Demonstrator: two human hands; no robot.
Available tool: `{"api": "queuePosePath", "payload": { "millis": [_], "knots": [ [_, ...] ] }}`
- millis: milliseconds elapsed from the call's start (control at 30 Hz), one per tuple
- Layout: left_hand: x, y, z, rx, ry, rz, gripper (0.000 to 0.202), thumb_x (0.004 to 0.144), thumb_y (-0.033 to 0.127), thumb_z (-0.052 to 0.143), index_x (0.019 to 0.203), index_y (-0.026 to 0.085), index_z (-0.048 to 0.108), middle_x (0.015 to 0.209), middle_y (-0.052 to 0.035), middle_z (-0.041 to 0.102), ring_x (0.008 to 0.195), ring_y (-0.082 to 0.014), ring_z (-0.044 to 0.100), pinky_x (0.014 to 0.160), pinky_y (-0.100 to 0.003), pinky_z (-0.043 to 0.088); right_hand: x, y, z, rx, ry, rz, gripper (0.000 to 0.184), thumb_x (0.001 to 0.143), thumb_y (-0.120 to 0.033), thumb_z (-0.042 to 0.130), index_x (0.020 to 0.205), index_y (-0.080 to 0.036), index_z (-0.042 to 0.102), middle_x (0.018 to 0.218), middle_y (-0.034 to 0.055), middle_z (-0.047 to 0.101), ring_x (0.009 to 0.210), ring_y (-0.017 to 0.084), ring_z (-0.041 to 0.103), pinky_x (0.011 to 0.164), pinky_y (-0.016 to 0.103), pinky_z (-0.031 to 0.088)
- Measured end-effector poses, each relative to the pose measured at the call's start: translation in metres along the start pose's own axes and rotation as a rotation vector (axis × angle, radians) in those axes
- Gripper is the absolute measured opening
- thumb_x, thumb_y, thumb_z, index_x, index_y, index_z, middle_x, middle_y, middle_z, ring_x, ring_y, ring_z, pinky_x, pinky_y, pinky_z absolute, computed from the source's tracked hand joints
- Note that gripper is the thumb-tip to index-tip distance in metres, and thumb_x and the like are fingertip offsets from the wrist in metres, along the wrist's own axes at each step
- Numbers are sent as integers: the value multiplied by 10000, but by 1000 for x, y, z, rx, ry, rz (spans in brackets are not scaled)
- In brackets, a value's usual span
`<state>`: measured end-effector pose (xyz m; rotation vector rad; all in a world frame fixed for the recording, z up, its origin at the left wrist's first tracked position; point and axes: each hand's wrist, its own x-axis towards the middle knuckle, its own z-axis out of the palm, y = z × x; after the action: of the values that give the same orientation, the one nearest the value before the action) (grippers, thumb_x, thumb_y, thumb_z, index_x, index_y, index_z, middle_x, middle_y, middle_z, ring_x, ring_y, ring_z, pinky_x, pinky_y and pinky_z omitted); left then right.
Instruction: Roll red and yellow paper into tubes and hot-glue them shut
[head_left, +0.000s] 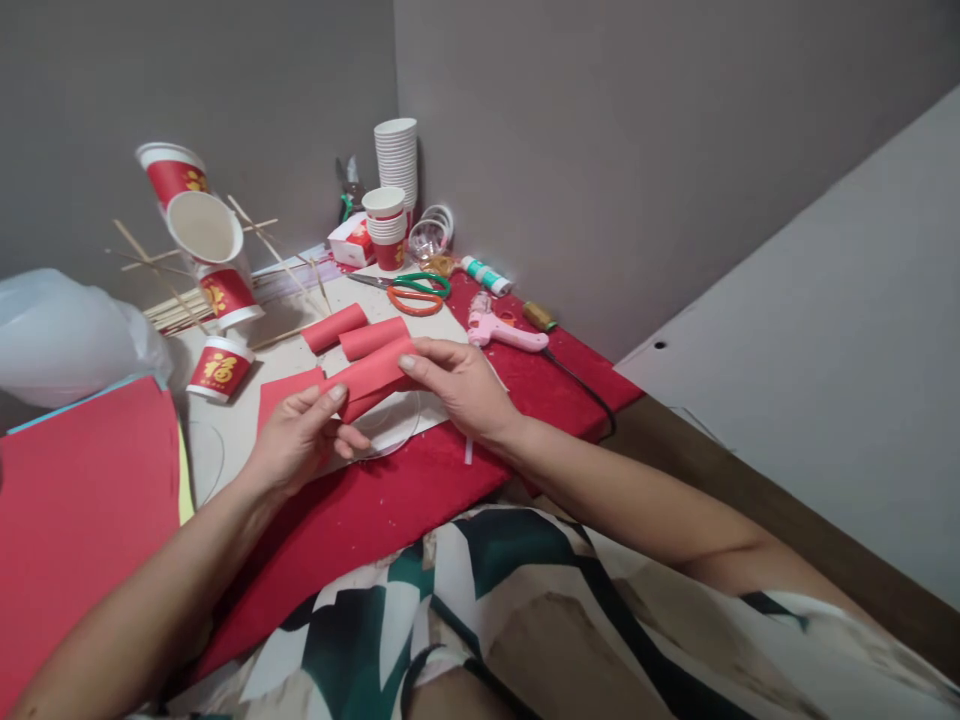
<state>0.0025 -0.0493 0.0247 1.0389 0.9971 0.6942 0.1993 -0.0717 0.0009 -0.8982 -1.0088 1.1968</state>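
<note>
Between my two hands is a partly rolled piece of red paper (377,369), its long edge still loose along the near side. My left hand (304,430) pinches its left end between thumb and fingers. At the other end, my right hand (457,385) has its thumb on top and its fingers behind. Two finished-looking red paper rolls, one on the left (334,328) and one closer (373,339), lie just beyond the held paper. A flat red paper piece (289,393) rests by my left hand, partly covered by it.
Scissors (416,290) and a pink glue gun (504,330) with a black cord lie behind my right hand. Paper cups (395,160) are stacked at the back. Joined cups (217,265) and sticks stand left, near a white plastic bag (75,335) and red sheets (97,480).
</note>
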Motion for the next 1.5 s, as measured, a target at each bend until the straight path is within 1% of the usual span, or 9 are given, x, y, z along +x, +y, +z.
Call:
{"api": "queuePosePath", "payload": {
  "millis": [200,367,500,767,933,1100,1167,1333,1500],
  "knots": [
    [-2,-4,-1,-13,-4,28,423,670,473,830,849,150,624,478,-56,678,382,-131,608,411,-159,457,-5,2,-1,-86,-6,-30,250,722,-450,769,780,-209,741,788,-15,682,800,146,617,796,272,522],
    [-3,-5,-1,-41,-37,30,408,662,420,852,896,138,673,508,-73,696,399,-120,616,443,-154,486,-8,9,-3,-167,10,-74,272,793,-436,717,651,-205,686,715,-18,615,786,144,589,841,282,487],
    [-4,-5,0,-41,-26,29,413,658,405,858,927,135,699,546,-83,714,419,-117,628,454,-148,490,-10,9,-3,-179,3,-132,293,822,-421,691,623,-209,667,735,-7,582,830,156,580,866,289,464],
    [-4,-11,-3,-10,-23,30,364,714,395,823,962,141,740,557,-65,718,463,-116,645,502,-166,508,-14,13,-4,-207,18,-176,310,836,-431,675,613,-216,663,764,4,580,850,168,569,831,284,446],
    [1,-17,-7,-4,-21,32,359,721,399,818,962,142,746,599,-64,733,485,-123,653,544,-207,535,-16,15,-7,-223,-3,-113,324,835,-455,668,618,-216,687,876,18,653,905,183,596,875,298,453],
    [5,-19,-8,25,0,61,363,695,398,833,922,126,755,591,-73,729,471,-109,632,508,-183,503,-18,10,-12,-258,-92,-29,247,810,-455,695,747,-226,765,1012,23,699,960,184,624,879,291,471],
    [6,-21,-8,52,4,81,354,701,404,828,905,123,757,584,-73,726,476,-111,635,502,-179,497,-16,9,-14,-234,-82,17,224,773,-443,732,809,-226,777,975,18,718,926,175,633,837,277,486],
    [8,-24,-8,128,40,148,335,717,426,809,860,126,758,596,-59,729,480,-114,630,529,-204,515,-9,6,-18,-122,-3,235,310,634,-441,829,803,-189,764,715,-12,699,594,110,582,591,234,473],
    [10,-26,-8,138,77,207,275,727,388,806,816,134,750,625,-49,735,519,-121,645,552,-219,518,3,1,-22,-171,-9,258,330,592,-448,853,694,-161,727,656,-14,669,542,87,553,558,222,497]
  ]
}}
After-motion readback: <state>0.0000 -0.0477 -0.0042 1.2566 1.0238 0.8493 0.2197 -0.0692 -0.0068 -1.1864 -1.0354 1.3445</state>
